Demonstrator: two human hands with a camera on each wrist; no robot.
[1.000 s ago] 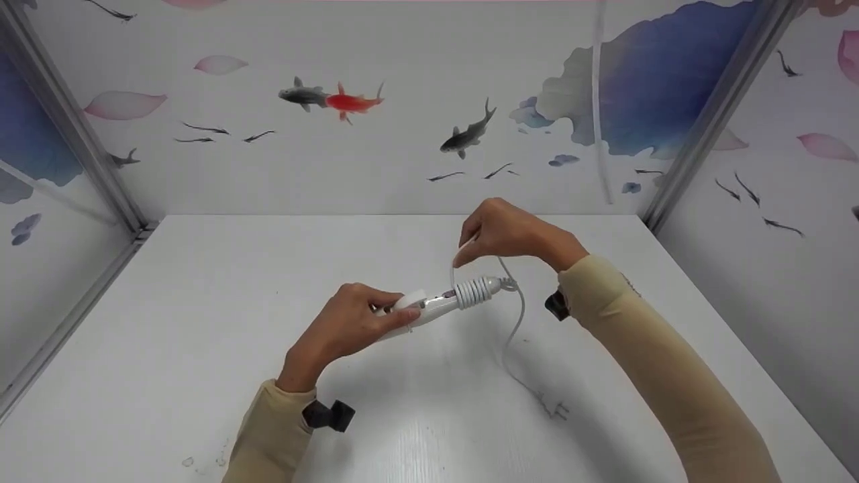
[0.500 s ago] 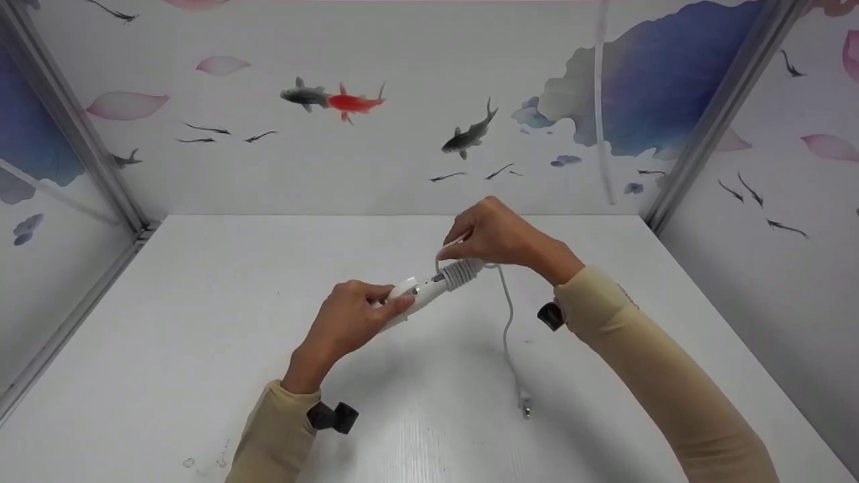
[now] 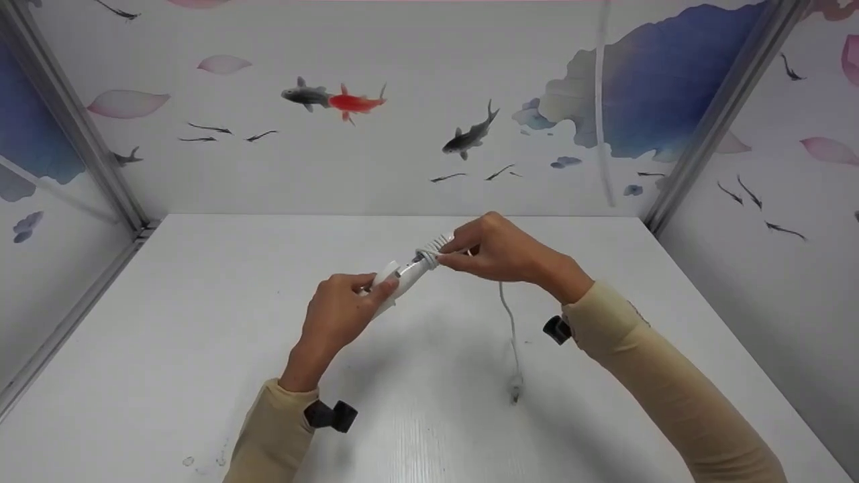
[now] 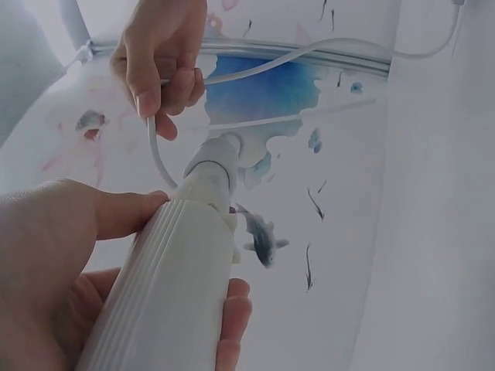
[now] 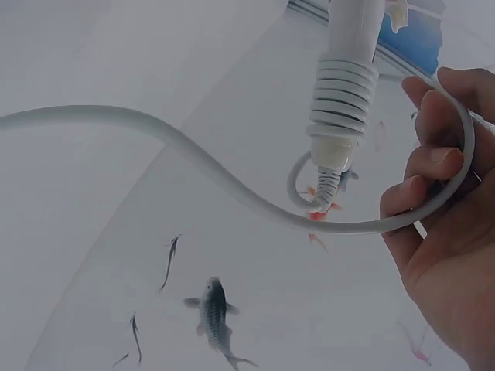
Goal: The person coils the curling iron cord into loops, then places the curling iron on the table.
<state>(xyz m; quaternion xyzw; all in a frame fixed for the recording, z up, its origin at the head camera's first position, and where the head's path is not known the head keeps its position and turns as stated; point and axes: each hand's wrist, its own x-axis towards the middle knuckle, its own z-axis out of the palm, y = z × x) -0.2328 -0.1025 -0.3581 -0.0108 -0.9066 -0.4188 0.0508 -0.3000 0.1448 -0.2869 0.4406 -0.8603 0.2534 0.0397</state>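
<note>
My left hand (image 3: 337,315) grips a slim white hair iron (image 3: 411,275), tilted up to the right above the table. Its ridged body (image 4: 166,294) lies between thumb and fingers in the left wrist view. White cord coils (image 5: 342,97) wrap the handle's far end, below which a ribbed strain relief shows in the right wrist view. At those coils, my right hand (image 3: 503,248) pinches the cord (image 5: 255,205) between thumb and fingers, and a loop bends across its fingers. The free cord hangs below this hand, ending in a two-pin plug (image 3: 515,391) low over the table.
The white tabletop (image 3: 201,335) reaches back to a white wall (image 3: 402,174) printed with fish and petals. Side panels with metal corner posts (image 3: 725,121) stand left and right. Black wrist cameras (image 3: 332,416) sit at both cuffs.
The hair iron has swung to a steeper tilt, its coiled end moving up and left. My right hand has brought the cord down onto the coils, and the hanging plug has shifted left.
</note>
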